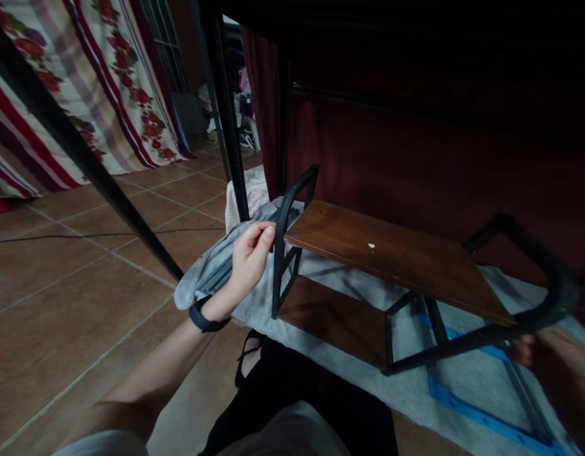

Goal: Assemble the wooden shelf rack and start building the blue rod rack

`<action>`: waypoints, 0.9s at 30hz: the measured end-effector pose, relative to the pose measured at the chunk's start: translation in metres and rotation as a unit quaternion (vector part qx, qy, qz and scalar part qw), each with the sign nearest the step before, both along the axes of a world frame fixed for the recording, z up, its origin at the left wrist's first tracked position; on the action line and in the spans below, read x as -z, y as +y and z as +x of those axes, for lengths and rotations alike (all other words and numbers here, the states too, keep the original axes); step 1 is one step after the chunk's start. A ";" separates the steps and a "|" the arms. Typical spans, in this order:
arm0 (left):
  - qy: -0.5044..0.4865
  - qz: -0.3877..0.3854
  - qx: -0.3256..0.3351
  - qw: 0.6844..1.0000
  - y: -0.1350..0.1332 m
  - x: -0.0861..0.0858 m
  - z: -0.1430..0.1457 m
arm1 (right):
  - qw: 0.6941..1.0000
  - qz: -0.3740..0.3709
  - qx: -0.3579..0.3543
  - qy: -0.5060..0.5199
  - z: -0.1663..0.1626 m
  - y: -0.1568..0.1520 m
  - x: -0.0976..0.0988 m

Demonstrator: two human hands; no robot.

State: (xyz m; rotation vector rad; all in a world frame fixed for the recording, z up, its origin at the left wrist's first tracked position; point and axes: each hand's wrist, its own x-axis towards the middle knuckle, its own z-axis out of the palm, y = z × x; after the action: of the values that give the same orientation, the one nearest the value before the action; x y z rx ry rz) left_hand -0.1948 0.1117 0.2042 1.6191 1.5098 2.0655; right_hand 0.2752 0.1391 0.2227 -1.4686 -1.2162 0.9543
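Note:
A small shelf unit stands before me, with a brown wooden upper board (392,253), a lower board (330,316) and black metal side frames. My left hand (252,252), with a black band on the wrist, is closed in a pinch against the outside of the left side frame (280,253). Whatever lies between its fingertips is mostly hidden. Under the bent right side frame (561,288), my right hand (534,351) is in shadow and blurred, its fingers curled near the end of the upper board. I cannot make out what it grips.
Grey cloth (259,304) lies under the shelf unit, with dark metal bars (219,275) on it at left. A blue frame (482,415) lies at right. Black table legs (226,120) rise nearby. A cable (107,235) crosses the tiled floor (50,297); a floral curtain (97,82) hangs behind.

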 end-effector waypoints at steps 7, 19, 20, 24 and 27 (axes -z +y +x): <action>-0.001 0.003 -0.028 1.000 0.005 -0.003 -0.001 | 0.998 0.025 -0.034 0.037 -0.018 -0.009 -0.019; -0.005 0.018 -0.034 0.999 0.007 -0.002 -0.007 | 0.996 0.019 -0.057 0.061 -0.022 -0.012 -0.027; -0.018 0.015 -0.031 0.999 0.007 -0.004 -0.008 | 0.997 0.024 -0.055 0.049 -0.022 -0.012 -0.028; -0.069 0.024 -0.015 0.997 0.012 -0.020 -0.007 | 0.997 0.057 -0.038 0.033 -0.023 -0.011 -0.035; -0.105 0.012 0.018 0.994 0.017 -0.041 -0.004 | 0.995 0.086 -0.015 0.039 -0.022 -0.008 -0.043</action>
State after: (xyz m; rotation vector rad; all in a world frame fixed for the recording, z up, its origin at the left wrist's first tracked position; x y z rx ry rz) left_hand -0.1991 0.1287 0.2451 1.3757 1.3802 2.1633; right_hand 0.2534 0.1312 0.2661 -1.2693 -1.2347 0.8946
